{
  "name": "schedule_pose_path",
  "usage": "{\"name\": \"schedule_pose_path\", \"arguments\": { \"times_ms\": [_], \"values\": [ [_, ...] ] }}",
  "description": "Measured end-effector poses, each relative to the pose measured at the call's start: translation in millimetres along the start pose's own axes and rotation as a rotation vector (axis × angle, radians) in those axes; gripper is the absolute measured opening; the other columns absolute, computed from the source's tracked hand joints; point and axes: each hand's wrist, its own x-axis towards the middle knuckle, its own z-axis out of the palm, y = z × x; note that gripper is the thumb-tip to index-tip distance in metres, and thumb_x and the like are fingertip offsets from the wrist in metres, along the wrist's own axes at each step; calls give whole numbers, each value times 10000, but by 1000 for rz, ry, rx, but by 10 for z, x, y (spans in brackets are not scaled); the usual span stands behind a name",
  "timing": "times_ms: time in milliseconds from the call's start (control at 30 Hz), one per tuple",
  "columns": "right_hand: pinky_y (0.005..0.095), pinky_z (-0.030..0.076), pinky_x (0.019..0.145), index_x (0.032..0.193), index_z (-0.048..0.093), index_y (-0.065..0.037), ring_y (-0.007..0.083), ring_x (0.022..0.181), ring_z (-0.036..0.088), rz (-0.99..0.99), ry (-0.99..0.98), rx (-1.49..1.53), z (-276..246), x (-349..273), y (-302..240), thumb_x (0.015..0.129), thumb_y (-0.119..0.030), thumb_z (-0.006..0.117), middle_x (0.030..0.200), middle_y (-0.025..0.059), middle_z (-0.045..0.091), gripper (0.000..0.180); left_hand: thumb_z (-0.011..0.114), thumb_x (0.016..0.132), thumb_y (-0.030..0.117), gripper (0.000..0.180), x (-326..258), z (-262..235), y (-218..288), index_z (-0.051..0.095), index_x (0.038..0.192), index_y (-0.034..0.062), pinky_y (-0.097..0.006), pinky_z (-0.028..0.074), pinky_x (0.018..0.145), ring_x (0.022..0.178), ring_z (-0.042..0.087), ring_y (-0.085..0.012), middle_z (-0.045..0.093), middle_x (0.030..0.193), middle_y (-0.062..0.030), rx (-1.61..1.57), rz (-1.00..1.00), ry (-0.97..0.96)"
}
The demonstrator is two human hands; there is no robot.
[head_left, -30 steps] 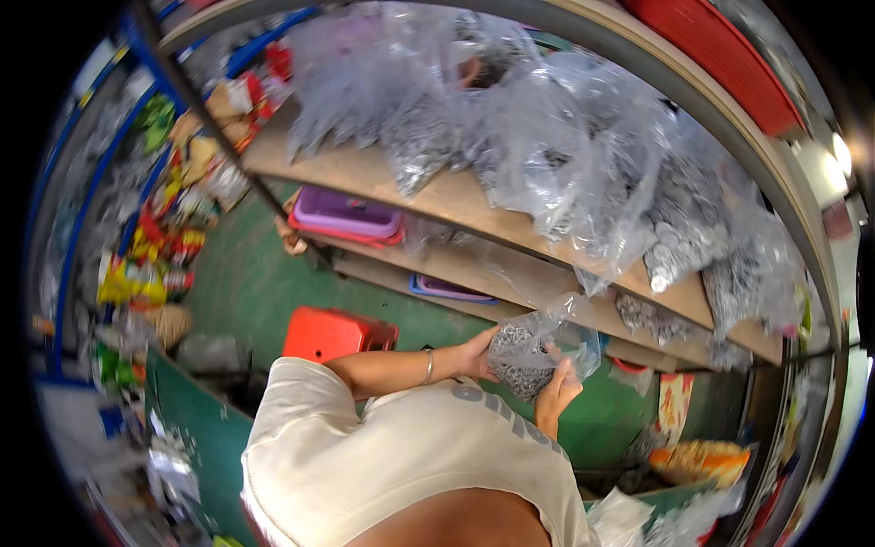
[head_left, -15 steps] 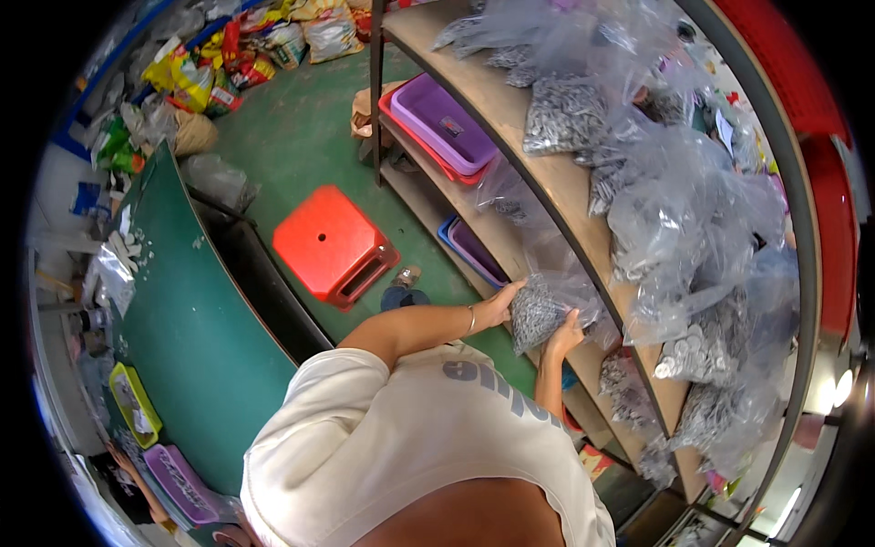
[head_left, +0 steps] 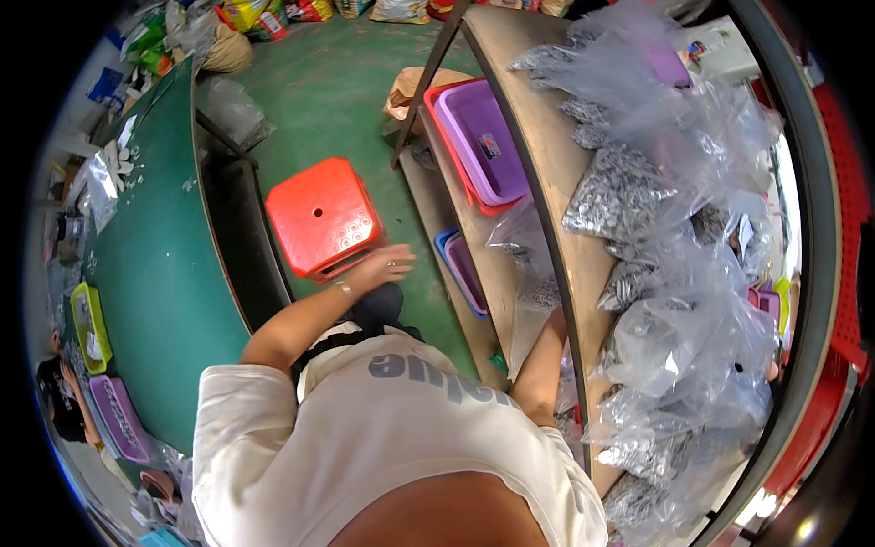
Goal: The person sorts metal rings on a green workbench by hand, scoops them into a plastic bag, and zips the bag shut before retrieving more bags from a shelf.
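My left hand (head_left: 385,266) is off to the left of the shelves, its fingers stretched out and holding nothing, beside the red plastic stool (head_left: 328,214). My right arm reaches into the middle shelf level. There my right hand (head_left: 554,325) goes behind the upper shelf's edge, so its fingers are hidden. Next to it, on that level, lies a clear plastic bag of small grey parts (head_left: 541,294), partly covered by the board above. Another clear bag (head_left: 518,239) with grey pieces sits farther along the same level.
Bags of silvery parts (head_left: 620,196) crowd the upper shelf (head_left: 510,68). Purple (head_left: 483,141) and red tubs are stacked on the middle level, with more tubs (head_left: 467,273) below. A green table (head_left: 159,273) stands at left, where another person (head_left: 68,397) is. Colourful sacks (head_left: 260,16) lie at the back.
Both hands were on the bag of grey parts. My left hand has let go and moved left toward the stool; my right hand has gone in under the upper shelf.
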Motion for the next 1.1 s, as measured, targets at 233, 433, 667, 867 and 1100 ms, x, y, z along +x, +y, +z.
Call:
{"name": "schedule_pose_path", "arguments": {
  "times_ms": [233, 433, 667, 867, 1100],
  "values": [
    [342, 460, 761, 1084, 524, 86, 233, 851, 562, -37, -91, -207, 416, -176, 42, 840, -111, 547, 996, 152, 582, 315, 500, 902, 310, 421, -1172, -1059, -278, 406, 1280, 151, -410, 365, 952, 1147, 481, -258, 478, 1293, -73, -361, 57, 474],
    [334, 461, 764, 1091, 519, 74, 231, 850, 564, -164, -205, -429, 354, -135, 61, 836, -96, 548, 994, 148, 575, 308, 487, 902, 266, 515, -1478, -1169, -739, 286, 1337, 76, -443, 345, 985, 1190, 448, -301, 408, 1340, -144, -573, 294, 616],
    [325, 462, 767, 1098, 513, 61, 228, 850, 566, -436, -137, -566, 144, -177, 123, 831, -79, 549, 993, 143, 566, 304, 443, 913, 196, 423, -1521, -1028, -915, 358, 1303, 56, -432, 403, 921, 1122, 512, -297, 466, 1291, -153, -636, 274, 847],
    [316, 463, 770, 1105, 507, 49, 226, 849, 568, -710, -454, -388, 249, -937, 353, 827, -65, 550, 992, 139, 559, 303, 438, 917, 168, 410, -1916, -620, -1148, 375, 1288, 5, -397, 421, 920, 1094, 539, -277, 527, 1212, -160, -473, 429, 947],
    [266, 480, 626, 1065, 559, -2, 137, 708, 586, -109, -1969, -579, -47, -2382, 511, 878, -169, 557, 879, 72, 630, 251, 484, 902, 144, 340, -2783, -39, -1636, 477, 1211, 1, -313, 467, 829, 980, 601, -203, 612, 1080, -126, -370, 705, 1155]
  ]
}}
